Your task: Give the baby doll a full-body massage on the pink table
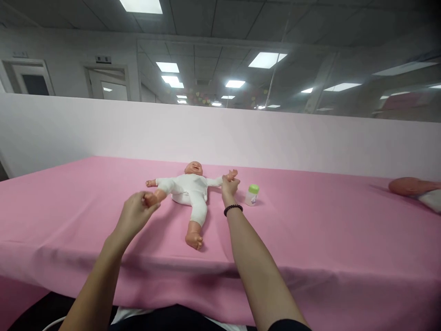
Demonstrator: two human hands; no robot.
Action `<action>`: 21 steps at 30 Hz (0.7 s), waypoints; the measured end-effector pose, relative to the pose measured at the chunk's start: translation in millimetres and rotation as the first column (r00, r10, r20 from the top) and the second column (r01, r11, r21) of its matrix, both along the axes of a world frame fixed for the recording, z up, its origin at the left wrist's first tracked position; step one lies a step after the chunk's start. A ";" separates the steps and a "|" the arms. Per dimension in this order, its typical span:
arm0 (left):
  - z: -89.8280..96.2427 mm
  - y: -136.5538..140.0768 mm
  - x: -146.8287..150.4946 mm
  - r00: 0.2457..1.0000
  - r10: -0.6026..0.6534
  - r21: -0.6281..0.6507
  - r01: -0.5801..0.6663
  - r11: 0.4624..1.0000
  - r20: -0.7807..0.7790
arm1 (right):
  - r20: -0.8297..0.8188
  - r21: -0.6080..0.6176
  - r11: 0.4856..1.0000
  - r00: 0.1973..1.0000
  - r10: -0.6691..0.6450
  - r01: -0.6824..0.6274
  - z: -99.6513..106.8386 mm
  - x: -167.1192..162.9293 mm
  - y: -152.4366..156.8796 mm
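Observation:
A baby doll [193, 186] in a white bodysuit lies on its back on the pink cloth, head away from me and arms spread. My left hand [136, 211] is closed around the doll's foot on the left, and that leg is raised and bent outward. On the other side my right hand [229, 187], with a dark bead bracelet [233, 210] at the wrist, grips the doll's forearm near its small hand. The doll's other leg points toward me, its bare foot resting on the cloth. Just right of my right hand stands a small bottle [252, 195] with a green cap.
The table is covered by a pink cloth [320, 230] that hangs over the front edge. Part of another doll [409, 186] lies at the far right. A low white partition [220, 133] runs along the back, with glass above it.

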State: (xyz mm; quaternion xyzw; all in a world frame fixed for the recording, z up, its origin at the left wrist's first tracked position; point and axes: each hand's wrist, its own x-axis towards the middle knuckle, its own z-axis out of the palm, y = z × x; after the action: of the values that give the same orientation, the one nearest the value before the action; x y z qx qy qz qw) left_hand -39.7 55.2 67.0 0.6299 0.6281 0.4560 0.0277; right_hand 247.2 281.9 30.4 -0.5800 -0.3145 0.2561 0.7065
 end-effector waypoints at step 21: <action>-19.2 -35.4 -22.4 0.998 0.018 -0.265 -0.002 0.964 0.058 | -0.207 -0.086 0.983 0.968 0.140 -0.161 -12.8 5.1 4.0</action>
State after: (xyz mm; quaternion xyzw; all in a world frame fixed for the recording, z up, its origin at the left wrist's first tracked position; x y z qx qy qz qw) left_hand -62.1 19.9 47.8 0.6034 0.6855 0.3868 0.1279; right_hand 252.4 285.9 17.6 -0.5612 -0.2714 0.3818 0.6824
